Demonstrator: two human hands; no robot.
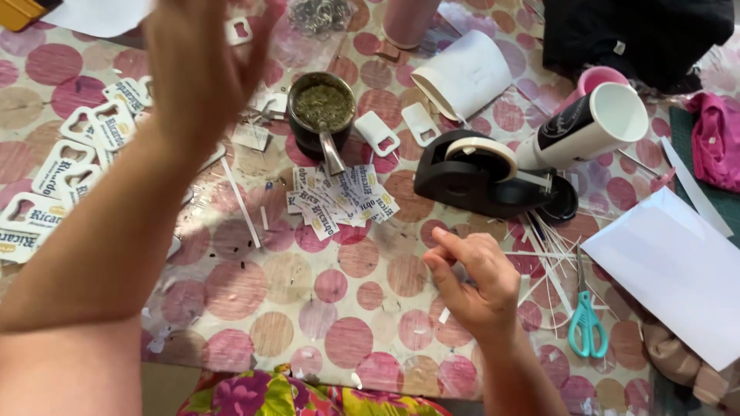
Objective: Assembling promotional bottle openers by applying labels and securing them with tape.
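The spotted table is crowded. Left hand lifts blurred above the tape dispenser, fingers unclear. Right hand, just below the dispenser, pinches something tiny; keep that grip steady.

Table: fills the view, covered by a cloth of pink and tan dots
Light: soft, even daylight
Floral fabric: at 6 o'clock, below the table edge
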